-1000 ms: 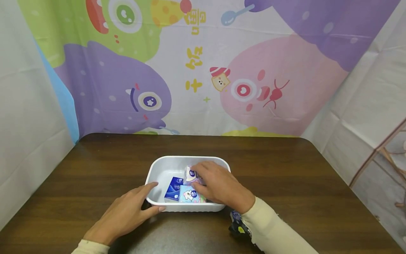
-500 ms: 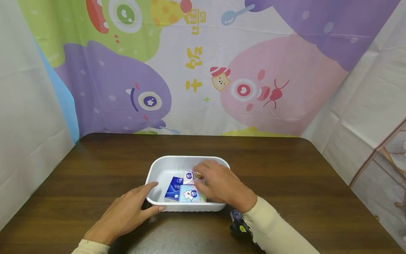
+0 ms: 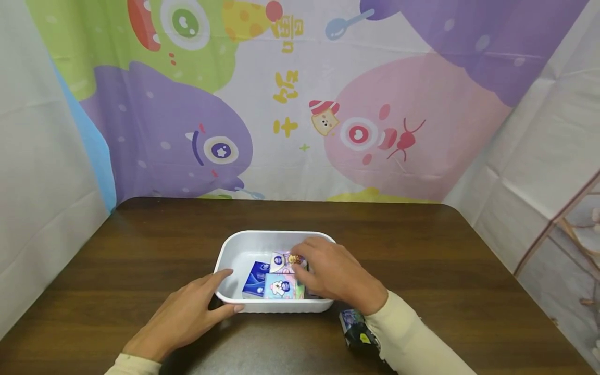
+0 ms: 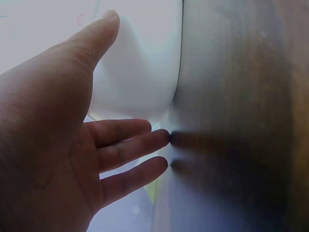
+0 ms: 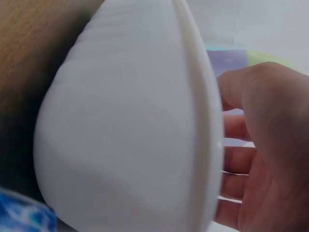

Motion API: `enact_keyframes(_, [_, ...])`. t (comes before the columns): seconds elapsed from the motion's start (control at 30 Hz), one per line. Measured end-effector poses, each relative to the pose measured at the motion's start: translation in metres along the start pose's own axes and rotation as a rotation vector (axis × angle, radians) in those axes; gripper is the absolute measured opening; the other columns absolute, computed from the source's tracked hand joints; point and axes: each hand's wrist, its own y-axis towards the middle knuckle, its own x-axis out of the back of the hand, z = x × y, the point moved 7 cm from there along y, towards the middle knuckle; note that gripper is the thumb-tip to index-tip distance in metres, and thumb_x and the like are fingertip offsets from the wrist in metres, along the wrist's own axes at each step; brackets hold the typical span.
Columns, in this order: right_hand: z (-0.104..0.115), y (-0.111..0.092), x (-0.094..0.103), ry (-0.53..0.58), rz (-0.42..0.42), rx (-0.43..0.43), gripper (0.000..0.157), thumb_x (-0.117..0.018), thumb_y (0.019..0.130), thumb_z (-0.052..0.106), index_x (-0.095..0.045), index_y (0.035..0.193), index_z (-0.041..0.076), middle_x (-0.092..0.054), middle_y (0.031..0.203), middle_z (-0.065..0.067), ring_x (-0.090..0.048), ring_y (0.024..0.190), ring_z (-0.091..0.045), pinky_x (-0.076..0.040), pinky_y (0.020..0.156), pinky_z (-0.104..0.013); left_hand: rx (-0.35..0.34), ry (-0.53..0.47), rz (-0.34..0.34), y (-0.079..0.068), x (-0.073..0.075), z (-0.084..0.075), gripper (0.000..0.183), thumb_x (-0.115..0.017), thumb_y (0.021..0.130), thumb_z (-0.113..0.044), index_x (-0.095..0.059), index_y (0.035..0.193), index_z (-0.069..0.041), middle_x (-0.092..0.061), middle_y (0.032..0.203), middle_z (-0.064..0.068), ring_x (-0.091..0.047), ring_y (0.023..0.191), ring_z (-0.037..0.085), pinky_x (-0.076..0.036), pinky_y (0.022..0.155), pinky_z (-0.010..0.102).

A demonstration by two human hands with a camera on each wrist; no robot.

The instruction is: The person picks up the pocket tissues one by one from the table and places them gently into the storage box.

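Note:
A white plastic basin (image 3: pixel 276 306) on the table contains several small tissue packs. Among them are a dark blue pack (image 3: pixel 255 280), a light blue cartoon pack (image 3: pixel 279 287) in front, and a pink-white cartoon pack (image 3: pixel 281 262) behind. My left hand (image 3: pixel 180 312) rests at the basin's left front corner, thumb along the rim and fingers extended; the left wrist view shows the fingers straight beside the wall. My right hand (image 3: pixel 335 271) reaches over the basin's right side, thumb and fingertips loosely bent at the pink-white pack's right part. In the right wrist view the basin wall hides those fingertips.
A dark pack with blue print (image 3: pixel 349 320) lies on the brown wooden table (image 3: pixel 398 245) right of the basin, partly behind the right sleeve. A cartoon-printed cloth (image 3: pixel 290 156) hangs along the back edge, with white cloths at both sides.
My right hand has drawn slightly right, uncovering more of the pink-white pack, which now lies flatter behind the light blue one. The left hand and basin stay in place.

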Motion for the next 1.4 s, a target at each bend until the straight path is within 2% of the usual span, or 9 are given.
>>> enact_keyframes(0.2, [-0.004,-0.004,0.004,0.001,0.040,-0.037,0.030,-0.063,0.097,0.033,-0.072,0.118,0.015,-0.069,0.117,0.004,-0.062,0.115,-0.014,-0.052,0.094,-0.035,0.028,-0.001,0.023,0.000,-0.001,0.002,0.087,-0.055,0.083,-0.079,-0.054,0.143,-0.016,-0.062,0.134,0.014,-0.060,0.120,0.036,-0.048,0.093,0.059])
enact_keyframes(0.4, [-0.005,-0.012,0.013,-0.055,-0.032,0.013,0.025,-0.063,0.095,0.029,-0.074,0.112,0.013,-0.071,0.105,0.004,-0.064,0.096,-0.010,-0.056,0.078,-0.031,0.015,-0.005,0.013,-0.001,0.000,0.002,0.085,-0.057,0.084,-0.077,-0.055,0.143,-0.016,-0.063,0.133,0.013,-0.060,0.119,0.035,-0.049,0.092,0.059])
enact_keyframes(0.57, [-0.011,-0.024,0.017,-0.064,-0.057,0.019,0.022,-0.066,0.093,0.025,-0.073,0.109,0.013,-0.070,0.103,0.004,-0.062,0.092,-0.012,-0.055,0.074,-0.033,0.012,-0.009,0.015,0.000,0.000,0.001,0.084,-0.058,0.084,-0.076,-0.054,0.144,-0.017,-0.062,0.134,0.013,-0.060,0.120,0.035,-0.048,0.093,0.059])
enact_keyframes(0.7, [-0.013,-0.030,0.020,-0.032,-0.031,0.004,0.023,-0.066,0.094,0.027,-0.074,0.110,0.013,-0.070,0.104,0.004,-0.061,0.093,-0.011,-0.055,0.075,-0.033,0.015,-0.007,0.016,0.000,0.001,0.001,0.084,-0.060,0.084,-0.075,-0.054,0.144,-0.017,-0.062,0.134,0.013,-0.060,0.120,0.036,-0.048,0.093,0.059])
enact_keyframes(0.93, [-0.014,-0.039,0.025,0.070,0.052,-0.070,0.027,-0.066,0.096,0.033,-0.073,0.115,0.015,-0.070,0.110,0.006,-0.063,0.103,-0.009,-0.054,0.087,-0.037,0.014,-0.006,0.013,-0.001,0.001,0.001,0.085,-0.057,0.084,-0.078,-0.054,0.144,-0.017,-0.062,0.133,0.013,-0.060,0.120,0.035,-0.049,0.091,0.059])
enact_keyframes(1.17, [-0.017,-0.048,0.031,0.022,0.067,-0.071,0.027,-0.067,0.095,0.034,-0.074,0.114,0.017,-0.069,0.109,0.008,-0.062,0.099,-0.006,-0.054,0.086,-0.035,0.021,-0.006,0.011,-0.001,0.001,0.001,0.085,-0.057,0.084,-0.077,-0.054,0.144,-0.017,-0.063,0.133,0.013,-0.060,0.119,0.035,-0.049,0.091,0.059])
enact_keyframes(1.4, [-0.020,-0.055,0.038,0.011,0.109,-0.095,0.022,-0.067,0.094,0.032,-0.073,0.108,0.017,-0.067,0.101,0.008,-0.055,0.086,-0.006,-0.052,0.076,-0.031,0.025,-0.008,0.027,-0.001,0.001,0.002,0.087,-0.055,0.083,-0.079,-0.054,0.144,-0.017,-0.062,0.133,0.013,-0.060,0.119,0.035,-0.049,0.091,0.059])
